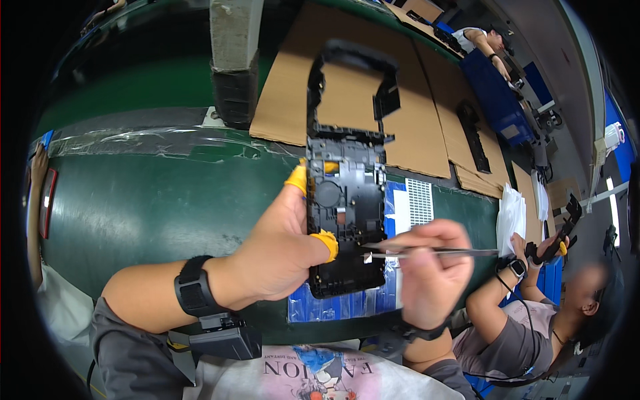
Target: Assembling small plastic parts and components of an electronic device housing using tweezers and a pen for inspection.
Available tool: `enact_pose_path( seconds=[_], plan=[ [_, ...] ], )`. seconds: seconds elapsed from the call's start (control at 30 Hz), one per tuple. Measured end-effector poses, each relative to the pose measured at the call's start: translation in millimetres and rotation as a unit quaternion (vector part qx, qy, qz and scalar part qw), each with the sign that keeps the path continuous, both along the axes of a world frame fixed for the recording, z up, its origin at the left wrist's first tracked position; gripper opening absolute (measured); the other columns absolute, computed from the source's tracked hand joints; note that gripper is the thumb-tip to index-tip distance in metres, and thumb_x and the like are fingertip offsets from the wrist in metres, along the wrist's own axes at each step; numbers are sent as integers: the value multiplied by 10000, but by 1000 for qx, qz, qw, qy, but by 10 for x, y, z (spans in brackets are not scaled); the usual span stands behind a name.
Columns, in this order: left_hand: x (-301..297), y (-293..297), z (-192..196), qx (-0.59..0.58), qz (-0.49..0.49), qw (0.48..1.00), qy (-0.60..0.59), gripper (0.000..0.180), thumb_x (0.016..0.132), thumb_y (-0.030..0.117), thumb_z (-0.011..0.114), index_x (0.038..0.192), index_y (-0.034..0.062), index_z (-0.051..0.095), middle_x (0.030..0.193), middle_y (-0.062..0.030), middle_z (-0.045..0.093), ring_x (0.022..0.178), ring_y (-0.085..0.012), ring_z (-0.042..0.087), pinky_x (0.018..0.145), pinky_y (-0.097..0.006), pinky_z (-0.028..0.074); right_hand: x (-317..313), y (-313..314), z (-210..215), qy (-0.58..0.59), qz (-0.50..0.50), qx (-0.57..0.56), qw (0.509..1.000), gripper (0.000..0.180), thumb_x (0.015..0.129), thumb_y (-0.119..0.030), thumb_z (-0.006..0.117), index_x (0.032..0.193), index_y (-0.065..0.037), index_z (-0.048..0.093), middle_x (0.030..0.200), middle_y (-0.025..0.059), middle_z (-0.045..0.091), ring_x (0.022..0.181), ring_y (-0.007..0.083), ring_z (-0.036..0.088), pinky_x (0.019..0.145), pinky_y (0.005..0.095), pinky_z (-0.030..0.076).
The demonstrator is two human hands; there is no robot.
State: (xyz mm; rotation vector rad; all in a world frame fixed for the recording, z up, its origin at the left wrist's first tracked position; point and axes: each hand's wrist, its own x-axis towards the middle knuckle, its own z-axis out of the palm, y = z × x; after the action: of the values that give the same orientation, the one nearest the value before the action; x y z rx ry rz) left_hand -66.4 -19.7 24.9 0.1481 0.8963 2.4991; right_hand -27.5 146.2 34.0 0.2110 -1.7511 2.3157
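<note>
My left hand (277, 247), with yellow finger cots on its thumb and a fingertip, grips a long black plastic housing (363, 200) by its left edge. The housing has an open frame at its far end and a moulded, recessed plate nearer to me. In my right hand (437, 270) is a pair of metal tweezers (477, 252), pinched between thumb and fingers. Their tips point left, over the near part of the housing. A small white piece (367, 258) shows at the tips; whether it is gripped or lies on the plastic I cannot tell.
Under the housing lies a blue sheet (333, 308) on the green table (133, 207), beside a white label sheet (419, 200). Brown cardboard (280, 100) covers the far side, with another black housing (473, 137) on it. A post (235, 60) stands beyond. Co-workers sit at the right.
</note>
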Motion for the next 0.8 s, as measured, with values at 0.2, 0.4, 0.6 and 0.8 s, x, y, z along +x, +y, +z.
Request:
enact_pose_path(
  seconds=[0.2, 0.4, 0.6, 0.8],
  plan=[
    [-125, -59, -22, 14, 66, 996, 57, 683, 610, -183, 424, 1209, 104, 264, 1083, -79, 438, 960, -171, 478, 789, -298, 437, 163, 283, -121, -81, -58, 18, 995, 121, 739, -19, 576, 836, 29, 520, 782, 194, 584, 544, 152, 522, 484, 224, 430],
    [-226, -41, -47, -15, 108, 994, 1, 285, 807, 100, 468, 1083, 94, 394, 996, -49, 509, 892, -142, 520, 773, -306, 443, 203, 314, -522, -220, -34, 95, 970, 132, 750, -26, 578, 845, 23, 501, 703, 78, 584, 554, 73, 535, 477, 159, 403],
    [-228, -29, -170, 22, 89, 994, -65, 237, 877, 234, 363, 1054, 86, 416, 994, -46, 523, 896, -142, 530, 785, -313, 441, 294, 303, -563, -190, -39, 92, 977, 207, 730, 23, 584, 891, 10, 455, 709, 79, 581, 564, 71, 535, 493, 161, 420],
    [-207, -12, -205, 18, 78, 994, -79, 239, 881, 237, 349, 1053, 85, 417, 1010, -51, 516, 913, -146, 523, 796, -313, 435, 298, 306, -574, -187, -44, 93, 977, 196, 731, 28, 580, 886, 14, 460, 706, 89, 587, 570, 71, 537, 498, 163, 423]
  ],
)
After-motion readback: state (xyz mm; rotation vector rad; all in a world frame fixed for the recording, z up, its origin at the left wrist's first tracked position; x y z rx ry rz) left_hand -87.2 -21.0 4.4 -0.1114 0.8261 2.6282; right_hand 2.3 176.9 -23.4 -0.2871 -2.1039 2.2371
